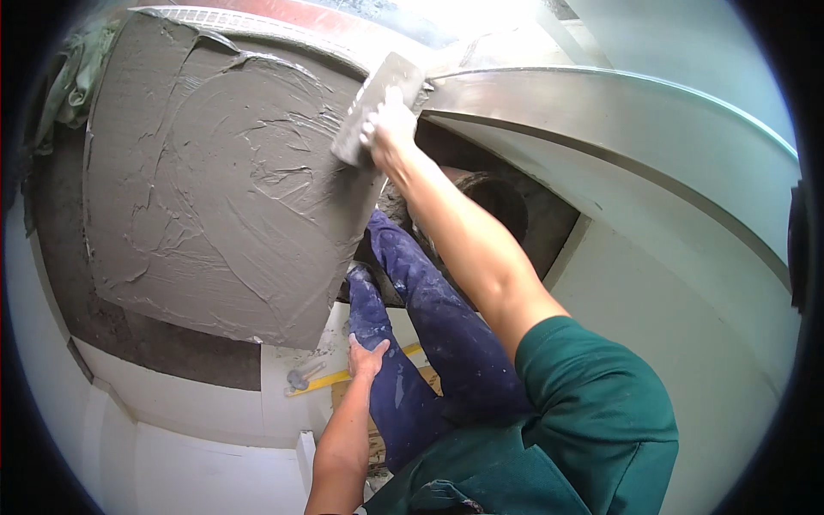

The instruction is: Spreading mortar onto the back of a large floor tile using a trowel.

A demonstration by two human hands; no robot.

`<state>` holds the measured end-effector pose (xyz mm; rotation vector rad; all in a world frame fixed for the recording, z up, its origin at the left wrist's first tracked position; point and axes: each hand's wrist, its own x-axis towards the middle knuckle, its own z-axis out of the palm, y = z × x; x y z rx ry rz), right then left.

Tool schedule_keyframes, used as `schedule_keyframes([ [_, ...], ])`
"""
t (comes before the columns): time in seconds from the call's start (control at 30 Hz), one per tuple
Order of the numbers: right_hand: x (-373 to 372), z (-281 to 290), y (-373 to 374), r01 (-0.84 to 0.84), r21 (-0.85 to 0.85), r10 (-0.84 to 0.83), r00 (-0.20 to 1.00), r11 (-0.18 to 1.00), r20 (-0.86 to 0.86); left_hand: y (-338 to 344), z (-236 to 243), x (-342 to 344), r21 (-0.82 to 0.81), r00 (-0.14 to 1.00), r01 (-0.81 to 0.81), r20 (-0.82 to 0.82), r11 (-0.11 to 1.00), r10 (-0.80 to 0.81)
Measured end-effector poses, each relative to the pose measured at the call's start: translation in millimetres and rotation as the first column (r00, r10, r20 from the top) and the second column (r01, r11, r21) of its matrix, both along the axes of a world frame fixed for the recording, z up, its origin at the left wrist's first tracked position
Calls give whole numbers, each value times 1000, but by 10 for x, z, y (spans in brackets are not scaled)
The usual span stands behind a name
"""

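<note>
My right hand (392,124), dusted with pale grey, grips a rectangular plastering trowel (403,73) from above. The trowel is tilted over the upper right edge of a large square slab (215,184) covered in wet grey mortar. Ridges, swirls and smooth strokes mark the mortar, and its surface hides what lies beneath. Lower down, my left hand (367,357) rests on the leg of my dusty blue trousers (388,386), thumb spread apart and holding nothing.
A round bucket (493,202) stands in the dark recess beneath my right forearm. Behind my left hand, a mallet (302,378) and a yellow straight bar (326,382) lie on the pale floor. Crumpled pale sheeting (77,77) is at far left, and a pale panel (601,103) rises to the right.
</note>
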<state>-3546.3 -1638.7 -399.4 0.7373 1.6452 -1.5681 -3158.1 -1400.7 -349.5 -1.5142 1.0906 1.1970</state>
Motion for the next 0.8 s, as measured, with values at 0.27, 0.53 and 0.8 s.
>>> schedule_keyframes([
  [0.27, 82, -149, -70, -62, -141, 70, 996, 988, 55, 2, -21, -11, 22, 1000, -2, 13, 1000, 2],
  [0.53, 557, 223, 701, -272, 100, 268, 962, 957, 51, 13, -6, -19, 50, 999, -13, 31, 999, 11],
  [0.8, 682, 129, 337, -204, 34, 205, 979, 978, -15, -12, 8, -44, 64, 999, -11, 32, 998, 9],
])
